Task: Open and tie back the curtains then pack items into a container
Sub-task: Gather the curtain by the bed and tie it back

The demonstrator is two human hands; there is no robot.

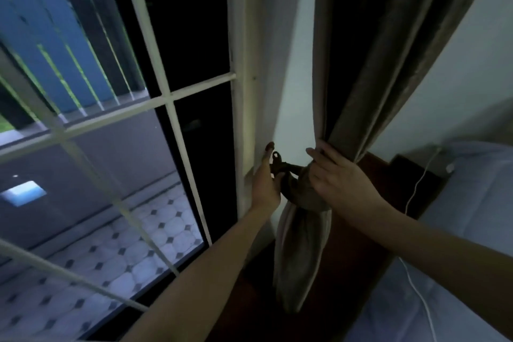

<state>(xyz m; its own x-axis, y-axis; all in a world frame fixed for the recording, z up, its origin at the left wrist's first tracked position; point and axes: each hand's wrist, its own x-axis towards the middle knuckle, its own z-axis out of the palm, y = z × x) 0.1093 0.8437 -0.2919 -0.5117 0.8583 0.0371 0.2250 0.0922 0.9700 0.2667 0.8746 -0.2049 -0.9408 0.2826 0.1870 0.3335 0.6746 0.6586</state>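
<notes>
At the white-barred window point(166, 97), I am watching two hands working on one curtain. The left hand point(265, 183) is reaching to the frame's edge, thumb pointing up, its other fingers curling round the one dark tieback point(288, 168) beside a small hook point(276, 157). Just right of it, the single brown curtain point(358, 91) is hanging gathered against the wall, and the right hand point(333, 178) is gripping the bunch, fingers wrapping round it where the tieback circles it. Farther right, one white cable point(416, 189) is trailing beside a bed point(485, 203).
</notes>
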